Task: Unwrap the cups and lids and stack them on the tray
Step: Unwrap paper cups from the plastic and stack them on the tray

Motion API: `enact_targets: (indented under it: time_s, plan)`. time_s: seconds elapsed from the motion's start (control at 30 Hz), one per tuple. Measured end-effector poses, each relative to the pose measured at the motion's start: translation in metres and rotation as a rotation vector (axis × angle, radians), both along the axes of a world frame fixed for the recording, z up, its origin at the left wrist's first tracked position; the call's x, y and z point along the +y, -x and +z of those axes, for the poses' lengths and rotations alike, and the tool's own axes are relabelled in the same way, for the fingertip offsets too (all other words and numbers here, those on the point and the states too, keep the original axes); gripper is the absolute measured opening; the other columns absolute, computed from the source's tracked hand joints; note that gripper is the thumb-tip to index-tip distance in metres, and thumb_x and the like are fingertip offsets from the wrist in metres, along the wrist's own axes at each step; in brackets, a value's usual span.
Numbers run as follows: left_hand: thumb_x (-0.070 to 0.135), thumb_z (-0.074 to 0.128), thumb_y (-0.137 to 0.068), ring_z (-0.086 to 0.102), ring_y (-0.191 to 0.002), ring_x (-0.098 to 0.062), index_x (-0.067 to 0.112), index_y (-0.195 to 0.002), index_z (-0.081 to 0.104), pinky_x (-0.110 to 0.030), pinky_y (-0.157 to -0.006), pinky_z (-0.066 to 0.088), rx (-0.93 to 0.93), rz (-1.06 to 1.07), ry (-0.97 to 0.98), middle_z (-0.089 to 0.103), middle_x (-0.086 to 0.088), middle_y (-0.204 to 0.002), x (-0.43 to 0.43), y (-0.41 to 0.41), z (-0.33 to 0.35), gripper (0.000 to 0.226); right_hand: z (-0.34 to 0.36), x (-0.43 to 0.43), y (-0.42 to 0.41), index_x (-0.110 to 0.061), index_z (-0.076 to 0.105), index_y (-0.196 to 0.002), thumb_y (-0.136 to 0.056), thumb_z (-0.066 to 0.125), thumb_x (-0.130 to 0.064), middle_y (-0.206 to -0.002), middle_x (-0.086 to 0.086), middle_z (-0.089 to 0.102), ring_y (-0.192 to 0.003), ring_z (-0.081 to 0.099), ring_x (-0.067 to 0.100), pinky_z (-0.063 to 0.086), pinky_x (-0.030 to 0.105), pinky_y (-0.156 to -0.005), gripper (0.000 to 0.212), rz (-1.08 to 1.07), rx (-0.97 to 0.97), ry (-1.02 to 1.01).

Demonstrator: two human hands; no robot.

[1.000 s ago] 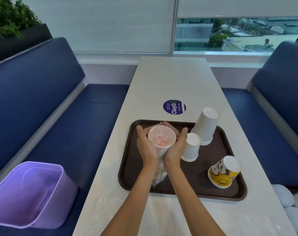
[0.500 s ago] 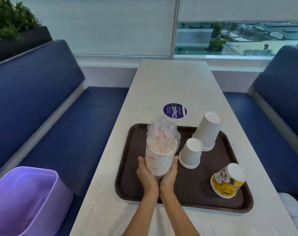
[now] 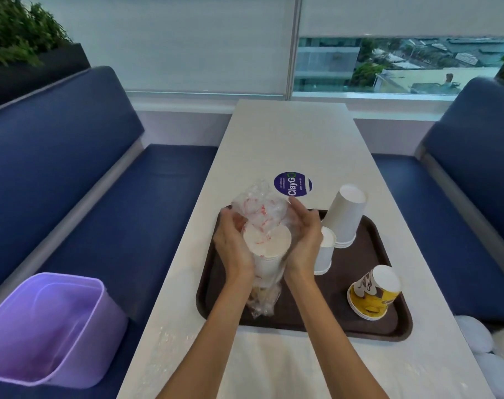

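Observation:
Over the left half of the brown tray (image 3: 368, 326) I hold a stack of white cups with red print (image 3: 266, 246), still inside a crumpled clear plastic wrap (image 3: 258, 210). My left hand (image 3: 230, 246) grips the left side of the wrapped stack and my right hand (image 3: 304, 243) cups its right side, fingers curled on the plastic. The wrap bunches above the stack and trails below it. On the tray stand a tall upside-down white cup stack (image 3: 345, 217), a shorter white cup (image 3: 325, 251) and a yellow patterned cup stack (image 3: 373, 292), tilted.
A purple bin (image 3: 43, 326) sits on the blue bench at lower left. A round purple sticker (image 3: 292, 184) lies on the white table beyond the tray. White lids (image 3: 475, 338) show at the lower right edge. Clear plastic lies on the table's near end.
The wrapped stack has tipped, its end now facing me, and my hands have slid up from its base to its sides. The wrap has bunched up above the cups.

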State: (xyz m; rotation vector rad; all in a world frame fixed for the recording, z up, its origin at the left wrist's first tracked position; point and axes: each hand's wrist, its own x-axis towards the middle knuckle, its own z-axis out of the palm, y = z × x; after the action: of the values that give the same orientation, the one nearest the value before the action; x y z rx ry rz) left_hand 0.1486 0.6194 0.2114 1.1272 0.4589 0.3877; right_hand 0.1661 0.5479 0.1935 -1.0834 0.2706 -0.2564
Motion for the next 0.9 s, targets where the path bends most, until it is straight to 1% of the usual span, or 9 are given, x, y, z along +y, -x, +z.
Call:
enact_targets:
  time_s: [0.1,0.2,0.27,0.43,0.57,0.63,0.7,0.8,0.9]
  plan:
    - [0.046,0.03,-0.101,0.068,-0.094,-0.022,0.026,-0.091,0.065,-0.037,-0.083,0.055,0.018,-0.034,0.026,0.071,-0.008,-0.101,-0.013,0.0,0.002,0.042,0.007,0.015,0.001,-0.028,0.07,-0.085,-0.104,0.024,-0.04,-0.089,-0.008,0.073,-0.095,0.067,0.014,0.052,0.028,-0.087,0.051,0.015,0.016,0.002]
    - [0.046,0.027,-0.101,0.068,-0.091,-0.023,0.028,-0.089,0.065,-0.035,-0.076,0.055,0.038,-0.005,0.081,0.07,-0.007,-0.098,-0.017,-0.001,-0.01,0.044,-0.011,0.02,0.001,-0.028,0.073,-0.085,-0.101,0.027,-0.05,-0.102,0.006,0.073,-0.102,0.066,0.023,0.05,0.038,-0.093,0.054,-0.01,0.04,-0.071]
    - [0.045,0.027,-0.101,0.069,-0.09,-0.024,0.026,-0.087,0.067,-0.032,-0.073,0.054,0.04,0.005,0.095,0.072,-0.006,-0.093,-0.02,-0.001,-0.022,0.046,-0.029,0.022,0.004,-0.028,0.074,-0.083,-0.099,0.03,-0.053,-0.102,0.005,0.073,-0.104,0.066,0.025,0.049,0.039,-0.094,0.053,-0.01,0.078,-0.101]
    - [0.043,0.03,-0.101,0.068,-0.092,-0.023,0.03,-0.09,0.067,-0.038,-0.083,0.054,0.073,-0.013,0.094,0.071,-0.002,-0.096,-0.019,0.003,-0.048,0.041,-0.062,0.022,0.013,-0.023,0.064,-0.094,-0.102,0.027,-0.042,-0.097,0.002,0.07,-0.094,0.065,0.019,0.049,0.027,-0.077,0.042,0.017,0.169,-0.159]
    - [0.041,0.033,-0.101,0.068,-0.086,-0.027,0.03,-0.071,0.07,-0.039,-0.081,0.054,0.185,-0.014,0.147,0.072,-0.004,-0.084,-0.018,0.006,-0.07,0.049,-0.083,0.022,0.018,-0.016,0.065,-0.097,-0.102,0.03,-0.04,-0.091,0.006,0.072,-0.089,0.067,0.023,0.052,0.031,-0.074,0.043,0.101,0.294,-0.194]
    - [0.038,0.031,-0.103,0.067,-0.083,-0.024,0.025,-0.074,0.067,-0.033,-0.075,0.053,0.263,-0.014,0.057,0.07,-0.005,-0.085,-0.013,0.012,-0.082,0.047,-0.093,0.019,0.023,-0.014,0.066,-0.09,-0.102,0.036,-0.033,-0.086,0.006,0.072,-0.089,0.066,0.026,0.051,0.037,-0.078,0.038,0.098,0.32,-0.135]
    - [0.03,0.034,-0.103,0.064,-0.086,-0.021,0.016,-0.083,0.066,-0.025,-0.07,0.048,0.303,0.019,-0.132,0.067,-0.005,-0.09,-0.003,0.018,-0.09,0.041,-0.094,0.013,0.023,-0.014,0.064,-0.078,-0.1,0.043,-0.015,-0.076,0.001,0.07,-0.084,0.062,0.023,0.05,0.035,-0.076,0.031,0.053,0.312,-0.022]
    - [0.017,0.04,-0.101,0.063,-0.099,-0.023,0.007,-0.106,0.066,-0.028,-0.082,0.048,0.224,0.114,-0.307,0.068,-0.005,-0.099,0.013,0.018,-0.081,0.029,-0.069,0.001,0.018,-0.008,0.065,-0.099,-0.094,0.042,0.002,-0.1,0.008,0.069,-0.094,0.063,0.02,0.051,0.032,-0.087,0.026,-0.022,0.219,0.026]
    - [0.02,0.037,-0.102,0.063,-0.1,-0.018,0.013,-0.109,0.063,-0.032,-0.092,0.049,0.092,0.149,-0.229,0.068,-0.003,-0.103,0.015,0.009,-0.04,0.028,-0.023,-0.006,0.008,-0.014,0.063,-0.106,-0.099,0.039,-0.008,-0.107,0.006,0.067,-0.101,0.063,0.018,0.049,0.029,-0.09,0.026,-0.08,0.091,-0.044]
